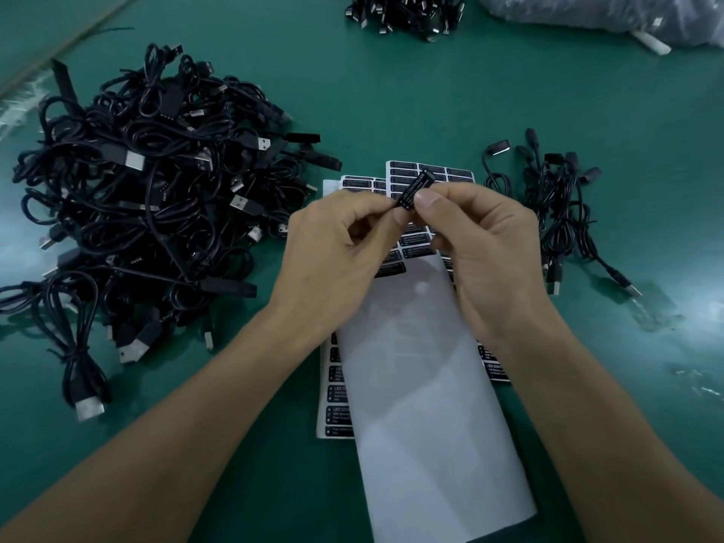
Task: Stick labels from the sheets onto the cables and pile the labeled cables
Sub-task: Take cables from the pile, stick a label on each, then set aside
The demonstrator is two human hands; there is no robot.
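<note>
- The left hand [337, 244] and the right hand [485, 252] meet above the middle of the green tabletop [391, 92]. Their fingers [427, 198] pinch the lower end of a small black label [415, 188], and its upper end tilts up and away.
- Whether the label is loose or already laid onto part of a cable cannot be told. No cord is seen hanging from it.
- Directly under the hands lie the label sheets [431, 172], rows of black stickers partly covered by a blank white sheet [423, 386].
- A large heap of cables [149, 190] sits to the left and a smaller bunch of cables [556, 213] to the right. Which of the two holds the labelled ones cannot be told.
- At the far edge are a third cable pile [403, 13] and a clear plastic bag [607, 13].
- The likely risks: with both thumbs so close on so small a piece, the adhesive could cling to a fingertip or fold onto itself. It could also go on crooked if one end is pressed down before the other is aligned.
- With cable piles on both sides, a finished cable dropped on the wrong side would mix the lots.
</note>
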